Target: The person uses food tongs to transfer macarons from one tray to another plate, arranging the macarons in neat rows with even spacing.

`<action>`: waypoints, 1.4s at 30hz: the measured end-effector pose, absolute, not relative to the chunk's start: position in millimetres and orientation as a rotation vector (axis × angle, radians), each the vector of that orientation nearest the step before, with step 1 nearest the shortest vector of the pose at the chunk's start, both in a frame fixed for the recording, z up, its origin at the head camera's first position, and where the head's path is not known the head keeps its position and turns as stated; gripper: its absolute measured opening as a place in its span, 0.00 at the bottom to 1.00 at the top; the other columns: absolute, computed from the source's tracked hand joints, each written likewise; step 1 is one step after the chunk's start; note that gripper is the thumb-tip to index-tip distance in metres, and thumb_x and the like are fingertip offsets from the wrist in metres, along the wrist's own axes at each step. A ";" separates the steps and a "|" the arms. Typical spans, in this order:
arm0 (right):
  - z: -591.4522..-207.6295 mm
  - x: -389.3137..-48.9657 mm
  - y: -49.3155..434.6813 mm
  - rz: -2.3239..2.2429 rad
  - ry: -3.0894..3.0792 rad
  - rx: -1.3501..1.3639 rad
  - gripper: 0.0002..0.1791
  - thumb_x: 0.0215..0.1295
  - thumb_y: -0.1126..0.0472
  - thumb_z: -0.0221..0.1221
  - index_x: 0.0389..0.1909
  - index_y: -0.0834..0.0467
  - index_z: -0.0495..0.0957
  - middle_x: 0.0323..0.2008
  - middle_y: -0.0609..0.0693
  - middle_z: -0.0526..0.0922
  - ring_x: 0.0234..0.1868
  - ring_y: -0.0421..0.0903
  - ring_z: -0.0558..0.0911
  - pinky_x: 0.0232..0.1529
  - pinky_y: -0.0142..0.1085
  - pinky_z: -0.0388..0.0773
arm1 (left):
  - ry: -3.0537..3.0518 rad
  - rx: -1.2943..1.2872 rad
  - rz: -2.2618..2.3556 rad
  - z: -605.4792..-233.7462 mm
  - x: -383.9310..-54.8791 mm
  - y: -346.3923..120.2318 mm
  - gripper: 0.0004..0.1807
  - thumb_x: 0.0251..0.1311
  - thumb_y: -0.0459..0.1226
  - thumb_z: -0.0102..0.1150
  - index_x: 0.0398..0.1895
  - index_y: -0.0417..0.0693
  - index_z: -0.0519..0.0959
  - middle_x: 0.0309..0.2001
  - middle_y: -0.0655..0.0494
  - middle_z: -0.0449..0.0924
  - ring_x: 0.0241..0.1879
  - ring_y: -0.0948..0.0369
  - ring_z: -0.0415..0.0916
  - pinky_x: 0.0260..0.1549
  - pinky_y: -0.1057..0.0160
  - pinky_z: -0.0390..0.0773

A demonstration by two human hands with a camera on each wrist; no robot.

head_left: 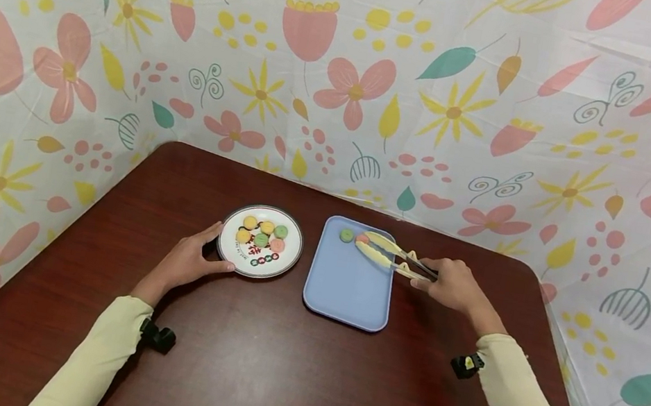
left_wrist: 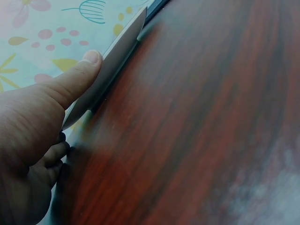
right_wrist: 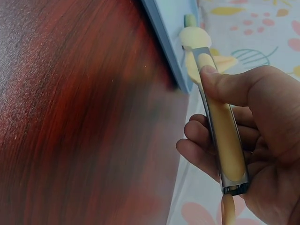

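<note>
My left hand (head_left: 188, 256) holds the left edge of a white plate (head_left: 290, 247) with a dark rim line; in the left wrist view the thumb (left_wrist: 84, 72) lies on the plate's rim (left_wrist: 110, 68). Several small round cookie-like pieces, yellow, green and pink, sit on the plate. My right hand (head_left: 452, 284) grips tongs (head_left: 381, 241) with cream tips and metal arms. Those tips reach over the blue tray (head_left: 346, 294), either side of a pink round piece (head_left: 362, 239). Left of it on the tray lies a green round piece (head_left: 346, 236).
Plate and tray stand side by side on a dark reddish-brown wooden table (head_left: 249, 374). A floral cloth (head_left: 361, 47) hangs behind the table and along its sides. Black wrist cameras (head_left: 157, 336) are strapped to both sleeves.
</note>
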State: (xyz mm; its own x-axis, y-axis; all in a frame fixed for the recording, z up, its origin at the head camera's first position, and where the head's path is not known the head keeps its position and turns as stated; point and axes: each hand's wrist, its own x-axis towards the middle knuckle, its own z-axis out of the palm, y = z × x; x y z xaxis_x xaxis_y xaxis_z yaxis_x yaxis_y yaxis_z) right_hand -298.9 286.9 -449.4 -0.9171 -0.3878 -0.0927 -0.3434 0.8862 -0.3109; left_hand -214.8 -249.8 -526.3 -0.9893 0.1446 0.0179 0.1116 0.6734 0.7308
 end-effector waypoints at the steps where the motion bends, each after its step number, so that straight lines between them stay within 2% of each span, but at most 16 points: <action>1: -449.2 -298.8 286.2 -0.437 2.899 -0.560 0.32 0.65 0.50 0.69 0.63 0.65 0.79 0.23 0.47 0.79 0.27 0.47 0.73 0.29 0.39 0.68 | 2.836 0.216 1.236 -526.5 -215.0 -249.8 0.63 0.51 0.65 0.71 0.82 0.44 0.52 0.81 0.45 0.50 0.79 0.46 0.50 0.70 0.41 0.63; 5: -448.8 -297.8 286.0 -0.425 2.890 -0.555 0.32 0.65 0.50 0.69 0.64 0.65 0.79 0.21 0.48 0.75 0.25 0.47 0.71 0.28 0.39 0.66 | 2.837 0.219 1.231 -526.8 -215.4 -249.3 0.63 0.51 0.65 0.72 0.82 0.43 0.52 0.81 0.44 0.50 0.79 0.45 0.50 0.70 0.41 0.62; 15: -445.1 -293.0 288.1 -0.438 2.920 -0.596 0.31 0.66 0.51 0.69 0.63 0.66 0.79 0.21 0.47 0.75 0.24 0.45 0.71 0.27 0.38 0.66 | 2.825 0.205 1.222 -527.1 -215.6 -248.9 0.63 0.52 0.64 0.71 0.82 0.44 0.51 0.81 0.47 0.49 0.79 0.47 0.50 0.71 0.42 0.62; 23: -420.7 -285.8 278.6 -0.419 2.990 -0.696 0.31 0.64 0.52 0.70 0.62 0.65 0.80 0.25 0.47 0.80 0.26 0.45 0.73 0.29 0.39 0.68 | 2.834 0.200 1.229 -528.4 -215.4 -249.9 0.62 0.52 0.64 0.72 0.82 0.45 0.52 0.81 0.47 0.50 0.79 0.48 0.49 0.71 0.42 0.62; 35: -384.9 -268.4 238.6 -0.456 2.994 -0.885 0.27 0.63 0.54 0.71 0.61 0.60 0.82 0.29 0.46 0.85 0.25 0.43 0.74 0.28 0.38 0.69 | 2.837 0.185 1.212 -527.5 -215.8 -249.9 0.63 0.51 0.65 0.72 0.82 0.44 0.52 0.81 0.47 0.50 0.79 0.47 0.50 0.71 0.42 0.62; 40: -379.5 -261.0 218.2 -0.505 2.954 -0.942 0.29 0.62 0.55 0.72 0.62 0.63 0.81 0.33 0.48 0.87 0.24 0.41 0.72 0.26 0.36 0.67 | 2.840 0.205 1.233 -524.9 -214.9 -249.2 0.62 0.52 0.62 0.73 0.82 0.42 0.53 0.81 0.45 0.50 0.79 0.45 0.50 0.71 0.41 0.61; 42: -379.2 -259.4 210.4 -0.513 2.931 -0.969 0.30 0.62 0.55 0.72 0.63 0.65 0.80 0.29 0.48 0.86 0.21 0.40 0.68 0.25 0.36 0.66 | 2.838 0.213 1.246 -523.5 -214.3 -248.8 0.62 0.52 0.61 0.74 0.81 0.41 0.53 0.81 0.44 0.51 0.79 0.45 0.50 0.71 0.41 0.60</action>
